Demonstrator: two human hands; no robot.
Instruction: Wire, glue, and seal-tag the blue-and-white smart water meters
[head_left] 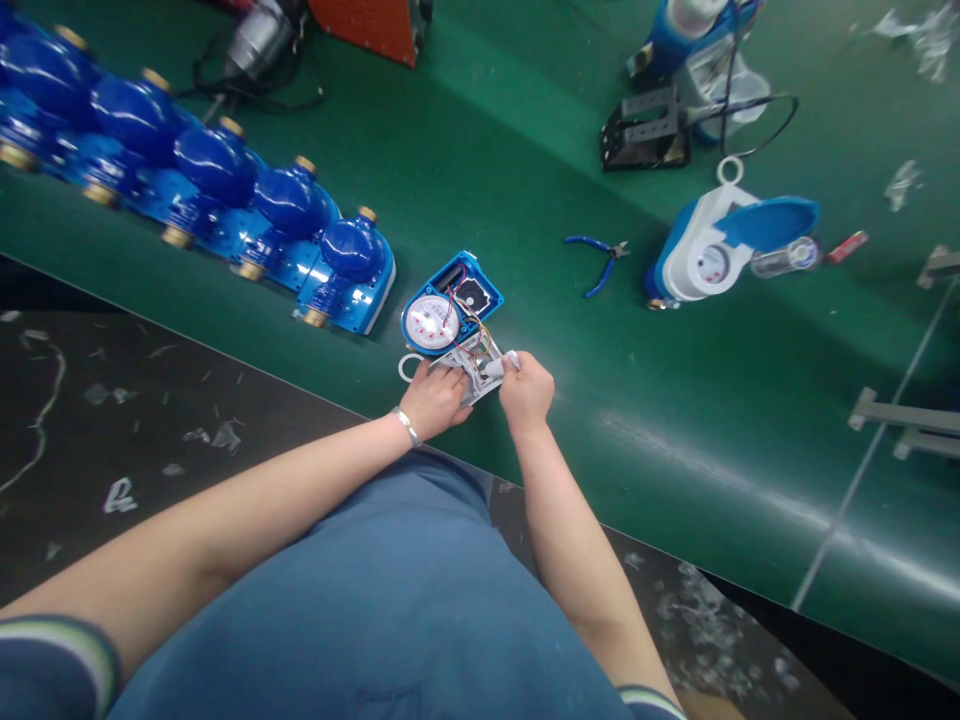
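Note:
An opened water meter (448,312) lies on the green bench (525,180) near its front edge, with a round white dial, a blue housing and thin red and yellow wires showing. My left hand (433,398) grips the white part of the meter from below; a silver bracelet is on that wrist. My right hand (526,390) pinches a small white piece (501,366) at the meter's right side. Both hands touch the same unit.
A row of several blue meter bodies (217,190) with brass fittings lines the left. Blue-handled pliers (600,260) lie in the middle. A white and blue meter (712,250) with an open lid sits right, a black bracket (645,130) behind it. Scraps litter the dark floor.

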